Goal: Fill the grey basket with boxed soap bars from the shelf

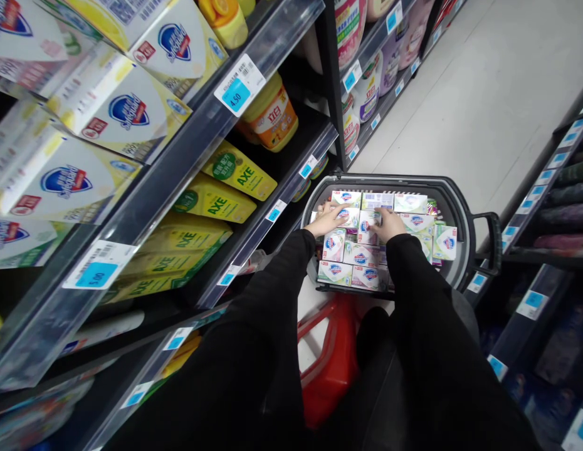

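Note:
Both my hands are inside a grey and black basket (454,263), among several white Safeguard soap boxes (360,255). My left hand (325,220) lies at the left of the pile, its fingers spread and touching a soap box (350,217). Opposite it, my right hand (390,225) has its thumb and fingers closed at the edge of another soap box (367,233) near the middle. The undersides of both boxes are hidden. Other colourful packs show partly beneath and beside the pile.
Shelves at left hold stacked soap boxes (126,113), yellow AXE bottles (216,207) and an orange Liby tub (275,116). A red plastic stool (336,369) stands below the basket. Another shelf (531,300) borders the right. The pale tiled floor (465,94) runs ahead.

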Tool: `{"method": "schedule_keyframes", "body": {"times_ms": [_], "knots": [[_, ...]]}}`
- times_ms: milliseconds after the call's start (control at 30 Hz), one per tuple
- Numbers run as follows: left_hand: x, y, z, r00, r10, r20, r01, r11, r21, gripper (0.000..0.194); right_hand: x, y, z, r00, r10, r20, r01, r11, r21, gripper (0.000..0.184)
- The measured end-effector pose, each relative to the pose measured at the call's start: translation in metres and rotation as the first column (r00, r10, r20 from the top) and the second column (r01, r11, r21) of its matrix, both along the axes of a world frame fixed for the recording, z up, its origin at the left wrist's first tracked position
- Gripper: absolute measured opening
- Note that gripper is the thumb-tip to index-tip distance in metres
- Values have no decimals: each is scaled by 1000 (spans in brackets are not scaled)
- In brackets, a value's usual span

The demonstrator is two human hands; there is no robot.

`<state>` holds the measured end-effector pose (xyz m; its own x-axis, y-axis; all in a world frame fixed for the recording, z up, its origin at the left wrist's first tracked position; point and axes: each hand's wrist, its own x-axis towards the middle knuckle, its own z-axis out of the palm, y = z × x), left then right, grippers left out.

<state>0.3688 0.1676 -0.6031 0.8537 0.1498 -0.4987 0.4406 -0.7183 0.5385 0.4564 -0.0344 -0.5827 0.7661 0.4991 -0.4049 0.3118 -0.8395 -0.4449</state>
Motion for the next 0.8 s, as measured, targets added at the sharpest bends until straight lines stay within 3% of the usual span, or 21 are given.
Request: {"method": "schedule_keyframes", "body": {"times_ms": [100, 233, 367, 633, 800], "knots": [[-14, -13, 2, 989, 138, 54, -139, 990, 3, 76, -1, 0, 1, 1000, 5, -14, -6, 1000, -6, 59], [-36, -37, 3, 946, 319, 51, -319, 948, -24, 75, -5, 2, -1, 999, -35, 2, 35, 999, -16, 56], [-45, -48, 12, 952, 307, -10, -307, 952, 6, 76, -8, 3, -3, 999, -41, 27, 42, 998, -36, 55], [-49, -41, 19, 963, 269, 16, -269, 963, 6, 84, -12, 4, -5, 998, -47, 38, 48, 999, -19, 54], [-71, -46, 25, 940, 334, -69, -331, 942, 52, 80, 1, -3, 0, 995, -87, 44, 88, 996, -27, 54]]}}
